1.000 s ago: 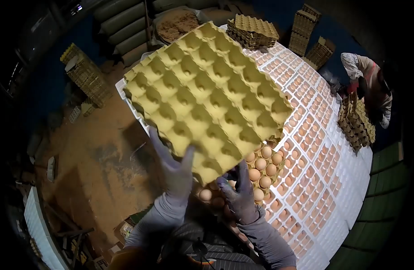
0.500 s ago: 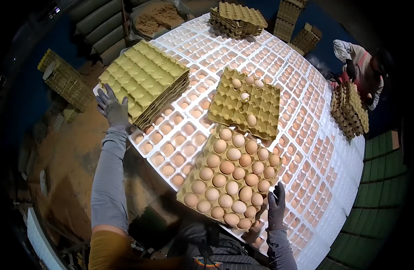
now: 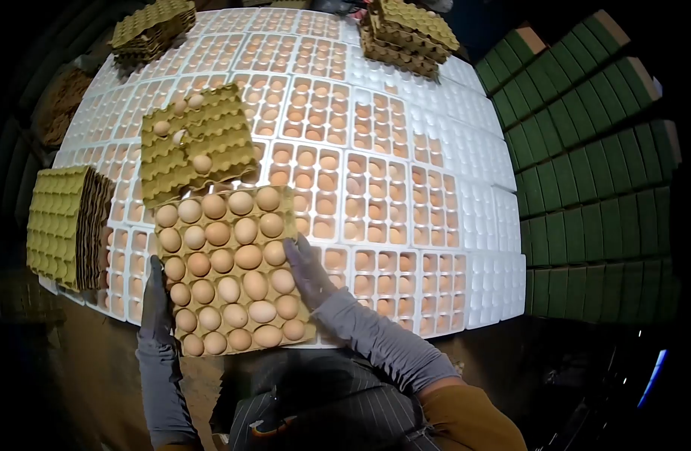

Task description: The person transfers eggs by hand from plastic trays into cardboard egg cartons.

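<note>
L hand in grey glove (image 3: pixel 157 301) & R hand in grey glove (image 3: pixel 312 270) are clamping opp. sides of a square, yellow-brown pulp tray (image 3: pixel 239 273), L at its left edge, R at its right. The tray is carrying rows of round, light-brown eggs (image 3: pixel 248 256) & is sitting at the near edge of the layout, front-left; whether it's resting or raised, can't tell. Just beyond, a tilted yellow-green pulp tray (image 3: pixel 229 120) is holding a few loose eggs. Rectangular white plastic trays (image 3: pixel 466 203), many w/ eggs, are spreading beneath. A stack of yellow-green pulp trays (image 3: pixel 56 222) is standing nr. L hand; green box-like stacks (image 3: pixel 586 165) are lining the far R.
</note>
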Motion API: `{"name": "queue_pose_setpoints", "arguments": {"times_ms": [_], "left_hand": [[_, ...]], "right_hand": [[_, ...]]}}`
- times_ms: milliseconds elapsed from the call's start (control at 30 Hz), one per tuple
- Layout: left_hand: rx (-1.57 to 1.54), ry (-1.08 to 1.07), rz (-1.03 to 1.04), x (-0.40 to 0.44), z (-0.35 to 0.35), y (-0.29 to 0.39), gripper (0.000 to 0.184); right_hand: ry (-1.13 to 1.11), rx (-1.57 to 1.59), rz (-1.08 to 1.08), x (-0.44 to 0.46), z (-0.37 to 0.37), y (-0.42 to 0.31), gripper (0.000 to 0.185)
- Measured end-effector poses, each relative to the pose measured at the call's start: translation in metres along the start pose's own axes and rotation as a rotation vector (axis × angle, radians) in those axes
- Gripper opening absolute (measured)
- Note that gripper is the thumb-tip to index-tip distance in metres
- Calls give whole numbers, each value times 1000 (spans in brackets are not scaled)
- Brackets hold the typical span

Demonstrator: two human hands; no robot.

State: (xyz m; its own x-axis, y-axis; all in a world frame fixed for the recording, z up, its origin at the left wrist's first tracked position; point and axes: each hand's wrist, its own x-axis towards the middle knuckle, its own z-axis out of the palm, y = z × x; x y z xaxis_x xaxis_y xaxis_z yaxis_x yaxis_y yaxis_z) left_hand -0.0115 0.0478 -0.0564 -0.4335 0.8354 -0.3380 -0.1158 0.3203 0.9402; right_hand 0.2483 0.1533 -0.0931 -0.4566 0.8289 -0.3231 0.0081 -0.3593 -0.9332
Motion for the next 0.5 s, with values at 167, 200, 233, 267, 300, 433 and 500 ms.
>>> {"name": "queue_pose_setpoints", "arguments": {"times_ms": [167, 200, 233, 267, 300, 433, 500], "left_hand": [[-17, 93, -147, -65, 79, 92, 63], [-14, 103, -162, -69, 90, 93, 64], [-23, 0, -198, -65, 97, 82, 62], [-32, -101, -233, -62, 109, 70, 59], [133, -149, -132, -63, 127, 62, 54], [1012, -236, 428, -56, 188, -27, 45], [757, -257, 268, -59, 233, -37, 46]], "right_hand": [[70, 37, -43, -54, -59, -37, 68], [62, 91, -19, -69, -81, -53, 67], [5, -216, -244, -80, -114, -39, 66], [16, -506, -485, -92, -147, -25, 64], [62, -256, -275, -103, -163, -50, 63], [106, -232, -271, -141, -255, -50, 60], [168, -95, -136, -149, -280, -70, 56]]}}
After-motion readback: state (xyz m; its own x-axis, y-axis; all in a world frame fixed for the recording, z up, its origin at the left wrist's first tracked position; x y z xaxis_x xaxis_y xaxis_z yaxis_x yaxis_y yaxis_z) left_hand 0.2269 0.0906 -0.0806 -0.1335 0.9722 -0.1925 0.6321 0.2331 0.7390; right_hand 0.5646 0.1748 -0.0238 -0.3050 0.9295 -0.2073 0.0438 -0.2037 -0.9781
